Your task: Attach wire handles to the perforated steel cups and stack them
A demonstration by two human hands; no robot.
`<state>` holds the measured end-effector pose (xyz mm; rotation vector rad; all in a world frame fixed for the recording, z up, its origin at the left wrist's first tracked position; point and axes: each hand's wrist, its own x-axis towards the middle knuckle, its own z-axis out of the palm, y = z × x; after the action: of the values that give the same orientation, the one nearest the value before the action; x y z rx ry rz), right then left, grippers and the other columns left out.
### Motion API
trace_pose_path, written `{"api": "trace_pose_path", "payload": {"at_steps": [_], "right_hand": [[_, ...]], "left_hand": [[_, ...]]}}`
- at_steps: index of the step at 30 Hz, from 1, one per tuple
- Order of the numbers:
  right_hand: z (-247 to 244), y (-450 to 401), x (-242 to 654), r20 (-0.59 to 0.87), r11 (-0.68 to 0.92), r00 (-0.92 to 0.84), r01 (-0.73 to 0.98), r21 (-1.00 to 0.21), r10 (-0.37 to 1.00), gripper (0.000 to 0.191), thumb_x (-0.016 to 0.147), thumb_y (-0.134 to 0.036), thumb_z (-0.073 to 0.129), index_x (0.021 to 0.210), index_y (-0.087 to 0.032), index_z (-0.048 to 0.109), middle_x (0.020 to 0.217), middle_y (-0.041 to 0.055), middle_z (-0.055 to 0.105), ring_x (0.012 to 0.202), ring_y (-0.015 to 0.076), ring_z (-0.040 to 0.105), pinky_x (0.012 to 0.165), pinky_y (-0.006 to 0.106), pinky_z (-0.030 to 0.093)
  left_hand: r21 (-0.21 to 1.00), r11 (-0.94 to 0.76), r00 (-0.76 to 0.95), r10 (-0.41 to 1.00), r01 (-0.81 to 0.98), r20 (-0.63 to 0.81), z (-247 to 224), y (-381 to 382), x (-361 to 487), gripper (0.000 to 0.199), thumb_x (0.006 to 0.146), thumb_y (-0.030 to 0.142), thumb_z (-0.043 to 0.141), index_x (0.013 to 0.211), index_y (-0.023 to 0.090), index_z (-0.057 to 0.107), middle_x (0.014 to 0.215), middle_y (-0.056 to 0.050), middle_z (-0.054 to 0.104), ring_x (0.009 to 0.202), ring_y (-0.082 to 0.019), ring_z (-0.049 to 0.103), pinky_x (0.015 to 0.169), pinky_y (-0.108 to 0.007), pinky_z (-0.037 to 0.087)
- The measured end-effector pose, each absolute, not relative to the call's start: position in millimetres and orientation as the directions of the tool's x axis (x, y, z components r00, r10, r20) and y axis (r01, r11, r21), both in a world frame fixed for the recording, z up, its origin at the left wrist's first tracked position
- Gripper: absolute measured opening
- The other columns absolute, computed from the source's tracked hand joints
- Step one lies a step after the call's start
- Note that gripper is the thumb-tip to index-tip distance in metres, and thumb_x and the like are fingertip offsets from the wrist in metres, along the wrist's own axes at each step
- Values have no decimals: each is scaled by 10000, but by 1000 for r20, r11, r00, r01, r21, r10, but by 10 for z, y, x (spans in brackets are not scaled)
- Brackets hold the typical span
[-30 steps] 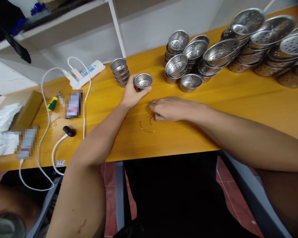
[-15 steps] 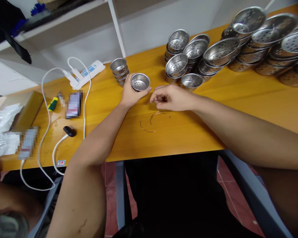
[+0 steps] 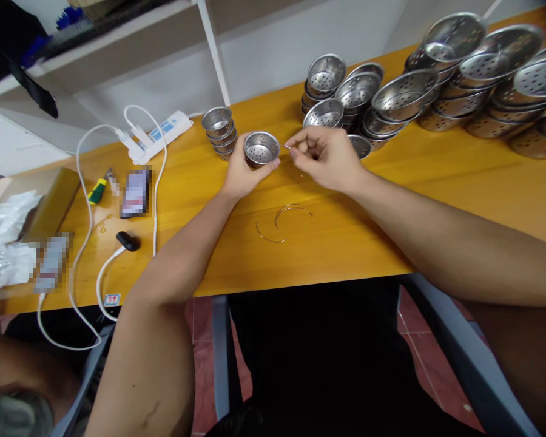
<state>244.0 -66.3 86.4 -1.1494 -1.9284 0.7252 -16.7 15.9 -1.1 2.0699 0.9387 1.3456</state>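
Note:
My left hand [image 3: 242, 172] is wrapped round a small perforated metal cup [image 3: 261, 149], its open mouth tilted up toward me. Just right of that cup, my right hand [image 3: 321, 155] pinches a thin wire; only small bits of it show at the fingertips, the rest being hidden by the fingers. Several thin curved wires [image 3: 295, 207] lie on the table below the hands. Behind my left hand stands a short stack of similar cups [image 3: 219, 124]. Another cup [image 3: 360, 147] is partly covered by my right hand.
Stacks of perforated metal cups [image 3: 359, 91] fill the back right of the wooden table [image 3: 346, 243]. At left are a power strip [image 3: 168, 130], white cables, a phone [image 3: 135, 193], a yellow-green tool [image 3: 97, 191] and a black object [image 3: 127, 241]. Another person's arm shows at lower left.
My right hand has moved up and slightly right, away from the table, still pinching the wire. The cup in my left hand has shifted slightly right. The curved wires stay put.

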Motion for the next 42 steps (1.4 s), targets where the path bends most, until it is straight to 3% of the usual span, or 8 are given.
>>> {"api": "trace_pose_path", "payload": {"at_steps": [12,18,23,26,30,35,39,42], "right_hand": [[921,-662,2313,314,423,-285,665,-616,906,504,1242,-597,519,1505,-253,776,1128,148,802,1050,363,754,927,484,639],[922,-599,2310,308,417,-288,724,-550,907,446,1231,-437,516,1492,-224,808,1163,171,834,1005,367,763,961,518,649],[901,-588,2286,322,410,-265,709,-574,909,458,1204,-453,578,1512,-209,813,1106,168,833,984,367,746,950,520,652],[918,-609,2280,319,402,-251,663,-631,914,470,1212,-531,587,1509,-230,791,1112,147,821,1009,353,743,928,488,647],[989,-642,2348,309,459,-355,502,-733,882,576,1171,-767,624,1407,-266,783,1165,130,810,977,323,728,820,445,614],[1039,-656,2446,223,412,-526,276,-868,821,782,959,-1064,710,1157,-308,713,887,45,723,714,237,607,649,386,491],[1026,-652,2410,236,388,-490,236,-891,839,826,890,-1139,711,1027,-331,614,703,-13,614,623,223,553,591,368,431],[1027,-653,2368,227,359,-449,235,-903,864,850,853,-1161,725,994,-333,590,671,-24,592,596,218,557,562,365,409]], "left_hand": [[687,-671,396,732,278,555,-72,69,-39,1052,859,838,1025,1611,342,481,1495,-91,713,1437,-350,802,1296,-579,664],[668,-698,447,700,259,557,-44,13,-15,1112,831,851,1038,1635,348,456,1531,-101,677,1456,-362,798,1276,-572,676],[689,-678,438,716,256,543,-4,-45,4,1086,864,865,1004,1647,349,455,1509,-99,677,1453,-356,784,1305,-571,647],[696,-671,439,721,253,536,-10,-44,-5,1028,898,871,972,1621,330,481,1517,-99,694,1452,-341,779,1320,-552,631],[733,-641,434,740,225,514,-30,4,-50,894,961,887,898,1560,319,555,1462,-79,742,1348,-291,809,1273,-530,657],[784,-602,484,736,150,473,-18,30,-83,880,954,906,889,1548,330,591,1439,-66,766,1306,-275,819,1233,-521,675],[767,-622,512,715,155,476,-13,9,-57,989,891,883,967,1598,340,537,1541,-84,737,1406,-313,806,1291,-546,658],[740,-649,502,705,174,501,-20,-2,-37,951,935,847,951,1600,316,528,1558,-109,742,1436,-323,800,1306,-535,662]]}}
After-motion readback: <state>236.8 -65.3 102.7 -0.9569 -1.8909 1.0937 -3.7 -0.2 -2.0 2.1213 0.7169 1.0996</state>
